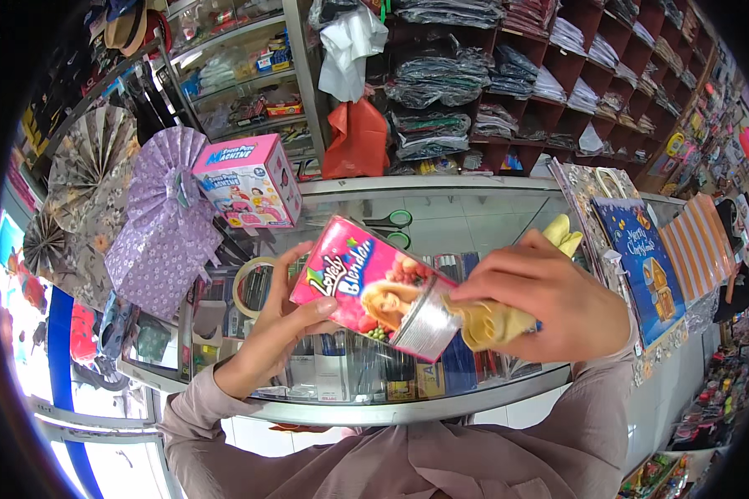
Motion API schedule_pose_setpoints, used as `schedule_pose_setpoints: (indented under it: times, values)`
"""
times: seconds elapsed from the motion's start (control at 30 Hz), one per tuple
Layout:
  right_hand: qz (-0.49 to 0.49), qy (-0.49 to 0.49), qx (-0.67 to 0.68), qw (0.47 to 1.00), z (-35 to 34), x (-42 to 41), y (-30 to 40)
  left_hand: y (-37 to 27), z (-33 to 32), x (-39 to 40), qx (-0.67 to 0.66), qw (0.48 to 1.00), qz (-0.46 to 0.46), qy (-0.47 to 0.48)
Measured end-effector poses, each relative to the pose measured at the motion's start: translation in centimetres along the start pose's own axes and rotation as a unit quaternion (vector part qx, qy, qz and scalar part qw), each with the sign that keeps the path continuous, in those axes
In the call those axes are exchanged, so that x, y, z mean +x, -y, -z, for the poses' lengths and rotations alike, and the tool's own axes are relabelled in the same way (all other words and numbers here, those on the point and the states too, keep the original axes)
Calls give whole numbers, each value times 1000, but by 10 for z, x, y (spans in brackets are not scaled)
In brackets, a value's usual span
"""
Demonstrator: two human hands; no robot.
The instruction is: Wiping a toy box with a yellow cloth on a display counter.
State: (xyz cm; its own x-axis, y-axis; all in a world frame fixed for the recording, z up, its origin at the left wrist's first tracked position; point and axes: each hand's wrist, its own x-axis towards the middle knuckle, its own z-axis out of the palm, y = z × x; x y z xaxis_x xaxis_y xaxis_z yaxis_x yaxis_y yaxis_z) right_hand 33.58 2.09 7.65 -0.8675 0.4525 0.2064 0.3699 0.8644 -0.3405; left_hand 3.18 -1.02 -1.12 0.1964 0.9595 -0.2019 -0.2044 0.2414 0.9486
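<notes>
A pink toy blender box (374, 287) with a doll picture is tilted above the glass counter. My left hand (287, 318) grips its left end, thumb on the printed front and fingers behind. In my right hand (549, 293) is a bunched yellow cloth (496, 321), which lies against the right end of the box. One end of that cloth sticks out above the knuckles. Beneath the box, two pairs of green-handled scissors (399, 218) are partly covered. Beside my left hand a roll of tape (246, 287) rests on the glass.
Another pink toy box (249, 181) stands at the counter's back left, near purple flowered gift wrapping (165, 224). A blue Christmas gift bag (640, 268) lies on the right. Under the glass counter top (505, 212) are pens and small boxes. Shelves of bagged clothes (440, 75) rise behind.
</notes>
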Motion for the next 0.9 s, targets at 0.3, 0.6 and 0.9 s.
schedule_pose_setpoints:
  times: [0.3, 0.6, 0.9]
  values:
    - [-86, 42, 24, 995, -14, 16, -23, 10, 25, -12, 166, 974, 110, 104]
    - [-52, 74, 52, 995, 0, 15, -29, -14, 22, -14, 574, 800, -112, 133]
    - [-16, -8, -17, 1000, -15, 28, -4, 37, 17, 13, 273, 899, -263, 217]
